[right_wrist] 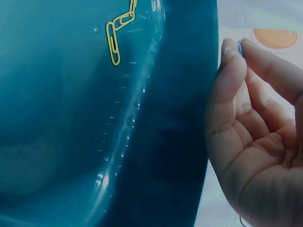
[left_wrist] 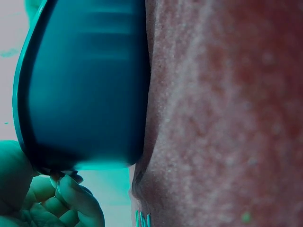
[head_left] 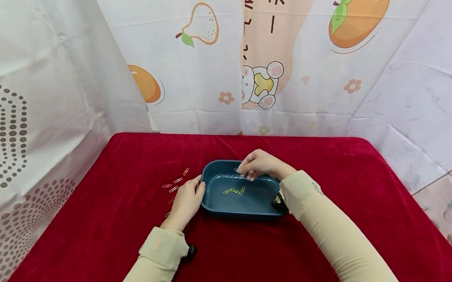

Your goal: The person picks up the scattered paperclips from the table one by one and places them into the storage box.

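Observation:
A dark teal tray (head_left: 240, 213) stands on the red cloth, and my left hand (head_left: 186, 202) grips its left end, thumb at the rim. In the left wrist view, curled fingers (left_wrist: 78, 201) meet the tray's edge. Over the tray's far side, my right hand (head_left: 266, 163) pinches a small bluish paper clip (right_wrist: 240, 48) between thumb and fingertip; most of the clip is hidden. A short chain of yellow paper clips (head_left: 233, 191) lies on the tray's floor beneath that hand.
Several loose paper clips (head_left: 177, 180), white, pink and yellow, lie on the red cloth (head_left: 134, 195) left of the tray, some partly behind the left hand. A printed curtain (head_left: 215, 69) hangs behind the table. A small black camera (head_left: 191, 251) sits at the left wrist.

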`<state>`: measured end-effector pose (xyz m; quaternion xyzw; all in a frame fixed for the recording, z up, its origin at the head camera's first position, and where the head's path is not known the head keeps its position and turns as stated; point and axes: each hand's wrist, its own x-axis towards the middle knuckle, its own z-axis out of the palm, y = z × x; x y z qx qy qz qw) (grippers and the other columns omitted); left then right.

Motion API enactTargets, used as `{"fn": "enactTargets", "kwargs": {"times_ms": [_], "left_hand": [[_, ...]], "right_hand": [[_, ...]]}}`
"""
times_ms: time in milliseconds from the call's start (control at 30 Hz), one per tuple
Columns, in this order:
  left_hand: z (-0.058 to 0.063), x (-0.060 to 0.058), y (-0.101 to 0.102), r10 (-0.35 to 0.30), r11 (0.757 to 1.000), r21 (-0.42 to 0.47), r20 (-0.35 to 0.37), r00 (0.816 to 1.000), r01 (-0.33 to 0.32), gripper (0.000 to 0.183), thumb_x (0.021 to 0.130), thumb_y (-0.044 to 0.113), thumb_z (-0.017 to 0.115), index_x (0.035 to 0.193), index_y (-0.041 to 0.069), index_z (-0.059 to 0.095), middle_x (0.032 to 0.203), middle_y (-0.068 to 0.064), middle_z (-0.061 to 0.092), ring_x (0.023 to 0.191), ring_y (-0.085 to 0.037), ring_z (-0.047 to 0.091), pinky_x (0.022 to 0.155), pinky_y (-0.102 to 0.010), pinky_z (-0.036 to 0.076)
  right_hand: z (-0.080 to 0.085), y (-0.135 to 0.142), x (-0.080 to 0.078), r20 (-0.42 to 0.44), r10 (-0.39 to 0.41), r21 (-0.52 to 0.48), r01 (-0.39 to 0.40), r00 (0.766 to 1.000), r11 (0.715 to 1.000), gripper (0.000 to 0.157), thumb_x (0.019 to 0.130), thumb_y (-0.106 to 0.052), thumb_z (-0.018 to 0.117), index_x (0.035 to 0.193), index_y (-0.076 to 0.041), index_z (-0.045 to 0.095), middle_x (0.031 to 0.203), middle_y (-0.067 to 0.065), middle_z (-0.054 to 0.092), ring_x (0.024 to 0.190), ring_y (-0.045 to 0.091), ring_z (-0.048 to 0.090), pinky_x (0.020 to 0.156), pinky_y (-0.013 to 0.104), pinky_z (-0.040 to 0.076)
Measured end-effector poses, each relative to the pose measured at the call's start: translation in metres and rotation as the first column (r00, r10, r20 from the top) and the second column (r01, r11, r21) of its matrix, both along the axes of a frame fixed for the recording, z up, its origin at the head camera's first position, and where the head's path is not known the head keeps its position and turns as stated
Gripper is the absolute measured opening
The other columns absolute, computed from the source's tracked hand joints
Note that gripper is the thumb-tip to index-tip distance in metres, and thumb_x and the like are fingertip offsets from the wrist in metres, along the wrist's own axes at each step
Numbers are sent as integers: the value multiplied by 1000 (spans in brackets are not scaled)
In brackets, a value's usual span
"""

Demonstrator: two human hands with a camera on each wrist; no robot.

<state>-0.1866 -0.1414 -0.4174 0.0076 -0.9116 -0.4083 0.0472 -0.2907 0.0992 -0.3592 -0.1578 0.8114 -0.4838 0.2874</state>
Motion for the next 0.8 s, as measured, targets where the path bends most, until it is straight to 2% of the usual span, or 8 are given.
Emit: {"fn": "enactTargets", "kwargs": {"times_ms": [133,467,633,800], "left_hand": [[0,0,0,-1,1000,0,-1,1000,1,45,103,23,49,141,0,53,115,-17,65,103,-29,59,93,-46,51],[0,0,0,0,1000,-1,-13,1000,0,44,103,22,49,140,-1,54,114,-18,65,101,-28,59,92,-46,51],[-1,0,0,2,1000,-4,-7,1000,-2,44,103,22,48,140,-1,53,113,-17,65,100,-28,59,92,-45,51],[-1,0,0,2,1000,-3,-4,1000,-2,44,103,22,48,140,-1,53,112,-16,65,99,-28,58,91,-45,51]], "right_hand": [[-3,-3,0,-22,2,21,-2,1000,1000,31,94,-14,67,112,11,69,94,20,74,63,12,64,66,26,58],[-9,-6,0,-48,-12,38,14,999,999,25,94,-12,67,107,8,72,80,5,73,60,11,63,65,27,58],[-13,-9,0,-54,-13,41,15,998,999,26,94,-12,66,108,9,71,82,8,74,60,11,63,65,26,58],[-15,-10,2,-63,-16,60,19,998,998,24,94,-11,66,107,9,72,89,17,74,59,11,63,64,26,58]]}}
